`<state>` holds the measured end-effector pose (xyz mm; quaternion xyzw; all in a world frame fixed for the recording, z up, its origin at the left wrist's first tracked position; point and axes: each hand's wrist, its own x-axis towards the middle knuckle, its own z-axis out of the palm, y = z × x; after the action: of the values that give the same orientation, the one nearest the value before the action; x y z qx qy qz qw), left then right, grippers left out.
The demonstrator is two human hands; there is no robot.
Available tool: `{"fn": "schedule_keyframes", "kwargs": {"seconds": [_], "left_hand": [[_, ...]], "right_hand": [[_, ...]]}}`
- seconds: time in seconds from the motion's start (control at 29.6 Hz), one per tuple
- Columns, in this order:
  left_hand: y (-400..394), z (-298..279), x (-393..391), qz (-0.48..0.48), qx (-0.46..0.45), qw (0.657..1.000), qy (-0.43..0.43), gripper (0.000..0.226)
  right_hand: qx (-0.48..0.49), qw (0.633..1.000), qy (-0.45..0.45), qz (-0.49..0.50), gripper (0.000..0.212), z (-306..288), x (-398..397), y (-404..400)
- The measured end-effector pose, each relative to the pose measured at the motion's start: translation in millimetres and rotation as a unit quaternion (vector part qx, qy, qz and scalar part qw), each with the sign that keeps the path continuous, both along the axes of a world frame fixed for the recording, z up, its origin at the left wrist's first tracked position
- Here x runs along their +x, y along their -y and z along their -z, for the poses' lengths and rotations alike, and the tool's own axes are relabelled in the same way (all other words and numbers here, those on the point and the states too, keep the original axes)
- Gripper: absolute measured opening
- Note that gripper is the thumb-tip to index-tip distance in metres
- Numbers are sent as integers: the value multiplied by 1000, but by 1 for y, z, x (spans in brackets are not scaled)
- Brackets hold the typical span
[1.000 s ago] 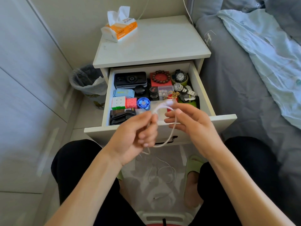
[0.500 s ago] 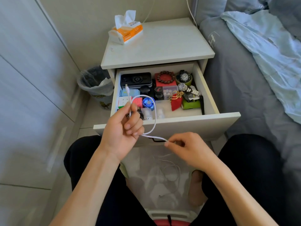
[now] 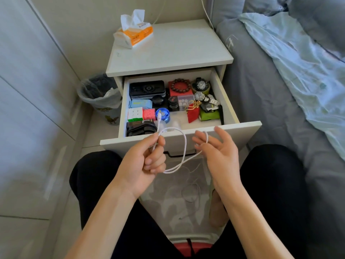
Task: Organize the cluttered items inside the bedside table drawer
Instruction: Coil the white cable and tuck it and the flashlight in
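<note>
The right hand [image 3: 220, 156], which half a second ago pinched the white cable [image 3: 183, 146] low in front of the drawer front [image 3: 233, 133], now sits higher against it, palm up, fingers spread, the cable draped over them. The left hand [image 3: 143, 161] pinches the cable lower than before, its loop now hanging between both hands below the drawer front's top edge.

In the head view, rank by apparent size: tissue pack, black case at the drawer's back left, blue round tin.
1. Tissue pack, though it sits farther back, so barely ahead.
2. Black case.
3. Blue round tin, clearly smallest.
</note>
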<state>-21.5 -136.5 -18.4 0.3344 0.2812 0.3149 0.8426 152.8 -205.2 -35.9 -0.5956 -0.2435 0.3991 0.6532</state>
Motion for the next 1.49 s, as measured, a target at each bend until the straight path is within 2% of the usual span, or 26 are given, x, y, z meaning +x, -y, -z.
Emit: {"fn": "schedule_keyframes", "kwargs": {"seconds": [0.1, 0.24, 0.47, 0.64, 0.71, 0.74, 0.81, 0.85, 0.88, 0.91, 0.95, 0.98, 1.08, 1.12, 1.22, 1.35, 1.42, 1.49], "left_hand": [[3, 2, -3, 17, -3, 1000, -23, 25], [5, 7, -4, 35, 6, 999, -37, 27], [7, 17, 2, -9, 114, 982, -151, 32], [7, 20, 3, 22, 195, 950, -244, 33], [8, 19, 0, 18, 260, 921, -290, 32], [6, 21, 0, 5, 314, 895, -316, 29], [5, 21, -1, -31, 444, 816, -368, 23], [5, 21, 0, -39, 501, 773, -387, 27], [4, 21, 2, -44, 544, 739, -396, 32], [5, 20, 4, -41, 568, 718, -399, 33], [6, 20, 6, -38, 571, 717, -399, 29], [5, 20, 8, -32, 556, 730, -396, 24], [3, 18, 7, -31, 430, 833, -347, 20], [3, 18, 7, -44, 402, 854, -327, 20], [5, 19, 10, -73, 428, 843, -318, 22], [10, 27, 12, -90, 463, 830, -296, 28], [10, 32, 9, -96, 463, 835, -283, 27], [10, 35, 10, -96, 455, 841, -275, 27]], "right_hand": [[19, 996, -56, -69, 41, -8, 2, -1], [39, 984, -47, -167, 34, -15, -1, 1], [21, 977, -42, -207, 24, -12, -1, 1], [5, 975, 40, -219, 31, -7, 3, 0], [2, 970, 61, -235, 32, -8, 6, 1], [1, 966, 69, -247, 32, -7, 9, 0], [4, 956, 97, -276, 30, -7, 13, 1], [5, 951, 115, -288, 30, -8, 13, 0], [7, 945, 134, -299, 29, -8, 13, -1], [9, 940, 159, -302, 28, -9, 13, 0], [10, 935, 185, -302, 26, -8, 13, -2], [11, 931, 210, -299, 24, -8, 14, -3], [15, 922, 247, -298, 23, -6, 16, -6], [14, 922, 248, -296, 23, -4, 17, -6], [15, 919, 264, -294, 27, 0, 18, -7], [7, 881, 339, -330, 60, 0, 20, -7], [-4, 867, 365, -339, 56, -1, 22, -8], [-3, 856, 399, -328, 41, -2, 25, -8]]}}
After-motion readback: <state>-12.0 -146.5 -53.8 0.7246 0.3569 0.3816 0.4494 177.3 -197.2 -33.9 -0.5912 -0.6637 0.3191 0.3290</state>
